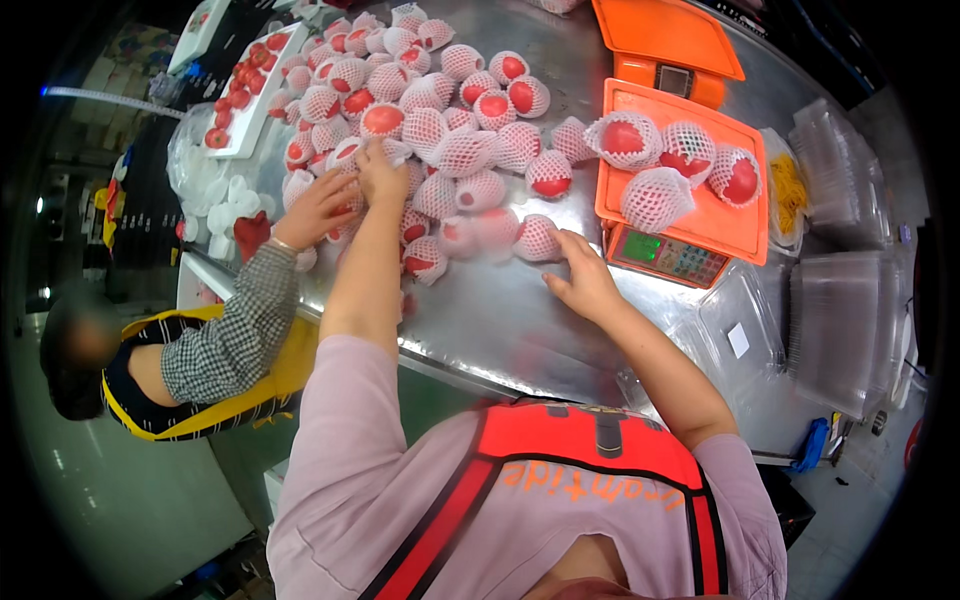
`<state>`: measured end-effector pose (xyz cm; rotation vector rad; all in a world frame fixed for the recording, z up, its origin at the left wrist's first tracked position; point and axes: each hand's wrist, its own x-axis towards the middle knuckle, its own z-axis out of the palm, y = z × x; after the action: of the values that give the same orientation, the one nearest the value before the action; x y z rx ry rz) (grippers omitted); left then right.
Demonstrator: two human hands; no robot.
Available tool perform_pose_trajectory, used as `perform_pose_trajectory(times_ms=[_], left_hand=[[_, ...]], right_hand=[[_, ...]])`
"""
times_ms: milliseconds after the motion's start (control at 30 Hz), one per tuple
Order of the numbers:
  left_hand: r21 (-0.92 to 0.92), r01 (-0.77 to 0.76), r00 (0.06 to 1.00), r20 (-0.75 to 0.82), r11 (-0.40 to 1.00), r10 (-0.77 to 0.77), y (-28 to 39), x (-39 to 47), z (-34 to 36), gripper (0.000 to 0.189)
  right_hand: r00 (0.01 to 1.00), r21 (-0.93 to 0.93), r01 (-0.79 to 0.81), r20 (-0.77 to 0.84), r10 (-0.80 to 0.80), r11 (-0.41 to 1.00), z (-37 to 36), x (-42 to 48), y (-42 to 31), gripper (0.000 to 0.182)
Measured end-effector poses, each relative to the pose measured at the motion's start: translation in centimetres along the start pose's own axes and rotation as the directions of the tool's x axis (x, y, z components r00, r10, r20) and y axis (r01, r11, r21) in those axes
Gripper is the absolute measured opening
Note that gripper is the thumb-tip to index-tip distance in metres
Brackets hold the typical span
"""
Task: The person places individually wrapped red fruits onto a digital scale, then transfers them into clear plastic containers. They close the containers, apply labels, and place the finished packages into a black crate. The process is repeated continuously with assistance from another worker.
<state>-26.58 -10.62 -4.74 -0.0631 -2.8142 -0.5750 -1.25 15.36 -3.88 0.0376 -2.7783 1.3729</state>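
Note:
Into the heap of tomatoes in white foam net sleeves (424, 127) reaches my left hand (384, 176). Its fingertips are among the sleeves, and whether they grip one is hidden. My right hand (589, 277) has thumb and fingers apart, its fingertips beside or touching a netted tomato (537, 238) near the front of the heap. To its right stands an orange digital scale (667, 259) with a lit green display. Several netted tomatoes (656, 199) sit on its orange pan (611, 180). A co-worker's hand (315, 210) is close to the left of mine, over the heap.
A second orange scale (667, 34) stands behind. Stacked clear plastic trays (844, 330) and a tub of yellow rubber bands (787, 195) line the right side of the metal table (487, 334). Bare tomatoes lie in a white foam box (259, 105) at left. The co-worker's checked sleeve (232, 337) is close by.

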Motion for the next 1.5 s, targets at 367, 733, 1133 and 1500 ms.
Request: perform_pose_trajectory(times_ms=[367,733,1133,1500], left_hand=[[0.204,-0.347,0.935,-0.006,0.915,0.356,3.6,0.8,-2.9,0.065],[-0.014,-0.459,0.726,0.571,0.889,0.383,6.5,7.9,-1.2,0.062],[-0.697,0.635,0.747,0.445,-0.332,0.494,9.3,-4.4,-8.1,0.067],[-0.734,-0.599,0.469,0.001,0.319,0.883,34.2,-19.6,-4.7,0.07]], right_hand=[[0.997,-0.033,-0.047,0.059,0.049,0.998,-0.3,-0.6,1.7,0.064],[0.995,0.045,-0.097,0.026,0.096,0.994,0.5,0.0,1.7,0.064],[1.0,-0.036,-0.02,-0.007,0.02,0.999,-1.9,-2.3,-0.5,0.062],[0.902,-0.046,-0.214,-0.393,0.179,0.976,-8.7,-13.9,1.0,0.038]])
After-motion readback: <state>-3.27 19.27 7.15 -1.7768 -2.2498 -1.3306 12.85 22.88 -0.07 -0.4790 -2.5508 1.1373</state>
